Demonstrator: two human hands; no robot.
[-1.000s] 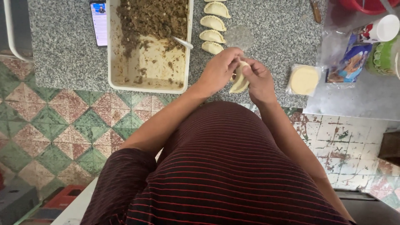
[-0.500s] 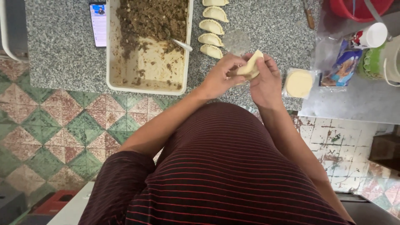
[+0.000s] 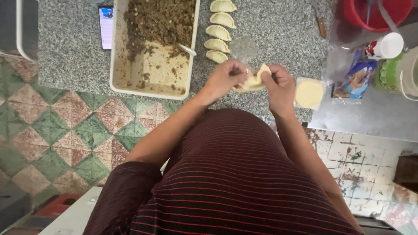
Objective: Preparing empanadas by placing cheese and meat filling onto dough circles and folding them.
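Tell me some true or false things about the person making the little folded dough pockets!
1. Both hands hold a folded dough pocket. True.
2. The left hand is scooping filling from the tray. False: it grips the dough.
3. Five finished pockets lie in a row beside the tray. True.
4. The stack of round dough discs sits by the phone. False: it lies near the right hand.

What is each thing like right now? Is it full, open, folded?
Pastry in hands: folded, held by left hand and right hand.
Tray: partly emptied, filling at far end.
Spoon: resting in tray.
Finished pastries: sealed, in a row.
Phone: screen lit.
Dough rounds: stacked in wrapper.
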